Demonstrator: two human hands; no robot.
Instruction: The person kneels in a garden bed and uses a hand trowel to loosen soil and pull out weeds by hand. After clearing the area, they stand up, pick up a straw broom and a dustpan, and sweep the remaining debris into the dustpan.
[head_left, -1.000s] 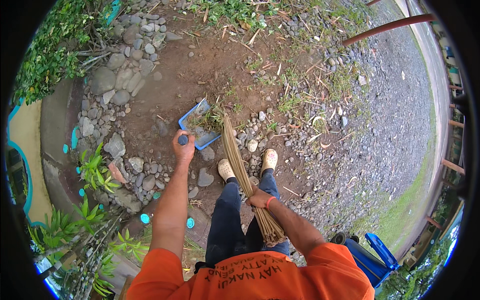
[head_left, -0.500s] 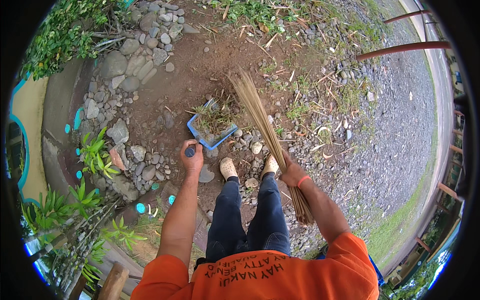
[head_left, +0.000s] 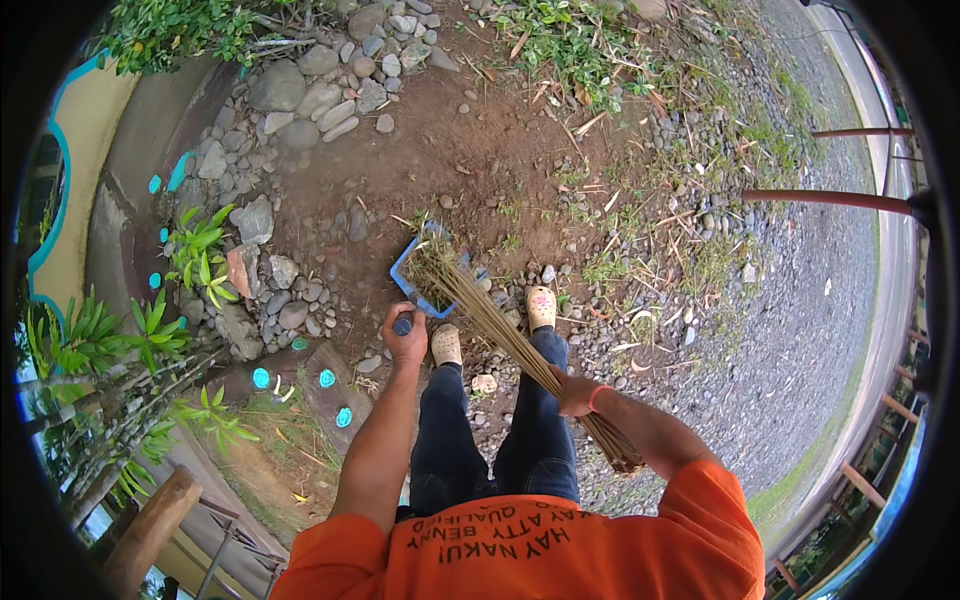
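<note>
My left hand (head_left: 405,338) grips the dark handle of a blue dustpan (head_left: 412,282) that rests on the brown dirt just ahead of my feet. My right hand (head_left: 575,392) is closed around a bundle of thin brown sticks, a stick broom (head_left: 505,335), whose tips lie inside the dustpan on some dry leaves and grass. The broom's butt end sticks out behind my right forearm. My two feet in light shoes stand right behind the dustpan.
Grey stones (head_left: 300,85) border the dirt patch on the left and top, with green plants (head_left: 195,255) and a low concrete curb beside them. A gravel strip (head_left: 800,330) with scattered litter and weeds runs to the right. Metal rods (head_left: 830,200) cross at upper right.
The broom swung from the right back to the left, so its tips now lie in the dustpan. The dustpan and my left hand stayed about in place as my view shifted.
</note>
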